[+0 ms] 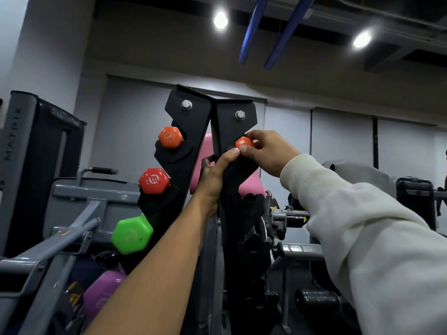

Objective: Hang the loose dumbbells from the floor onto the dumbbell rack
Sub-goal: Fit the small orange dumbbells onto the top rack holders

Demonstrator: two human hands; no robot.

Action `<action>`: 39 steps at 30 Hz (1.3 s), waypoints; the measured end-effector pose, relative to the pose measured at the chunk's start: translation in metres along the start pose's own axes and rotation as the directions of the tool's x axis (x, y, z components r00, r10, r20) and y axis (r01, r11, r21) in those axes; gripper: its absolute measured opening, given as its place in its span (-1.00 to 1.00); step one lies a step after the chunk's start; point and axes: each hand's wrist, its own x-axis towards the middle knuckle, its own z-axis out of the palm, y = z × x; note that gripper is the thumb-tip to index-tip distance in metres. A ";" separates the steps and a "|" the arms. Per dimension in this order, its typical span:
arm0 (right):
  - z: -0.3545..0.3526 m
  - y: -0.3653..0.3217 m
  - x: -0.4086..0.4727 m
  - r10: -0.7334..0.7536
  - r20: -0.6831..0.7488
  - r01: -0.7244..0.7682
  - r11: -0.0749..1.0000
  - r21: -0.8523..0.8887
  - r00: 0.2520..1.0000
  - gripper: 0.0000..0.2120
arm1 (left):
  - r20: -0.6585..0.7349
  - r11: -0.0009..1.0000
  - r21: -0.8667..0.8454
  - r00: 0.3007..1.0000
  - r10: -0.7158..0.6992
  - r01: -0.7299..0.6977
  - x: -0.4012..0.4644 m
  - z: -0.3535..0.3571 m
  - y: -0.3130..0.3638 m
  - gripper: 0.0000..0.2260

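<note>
Cream-sleeved right hand (264, 151) pinches a small orange hexagonal dumbbell (244, 142) at the top right cradle of the black steel dumbbell rack (191, 131), bare left hand (215, 176) gripping the rack's edge just below; seated shallowly, the dumbbell could slip off.

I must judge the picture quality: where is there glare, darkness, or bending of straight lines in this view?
Head view: two ceiling lamps blow out to white glare; the lower rack is dark and its hooks are hard to read; straight edges bend toward the frame sides, a wide-angle effect; the orange dumbbell in the right hand is lit well, and the left hand too.
</note>
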 end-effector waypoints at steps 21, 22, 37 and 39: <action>0.002 0.017 -0.001 -0.036 0.007 0.034 0.986 0.161 0.999 -0.59 | 0.030 0.999 -0.011 0.999 -0.031 0.031 -0.004 -0.005 0.003 -0.25; 0.002 0.018 0.000 -0.033 0.010 0.031 0.982 0.188 0.999 -0.52 | 0.032 1.000 -0.009 0.999 -0.026 0.026 -0.004 -0.005 0.003 -0.29; 0.004 0.028 0.002 0.052 0.107 -0.104 0.810 0.578 0.993 -0.75 | 0.010 0.999 0.028 0.999 -0.034 0.033 -0.001 -0.007 0.003 -0.19; 0.004 0.029 0.001 0.058 0.091 -0.099 0.823 0.559 0.994 -0.76 | 0.009 0.999 0.033 0.999 -0.041 0.041 -0.001 -0.007 0.002 -0.16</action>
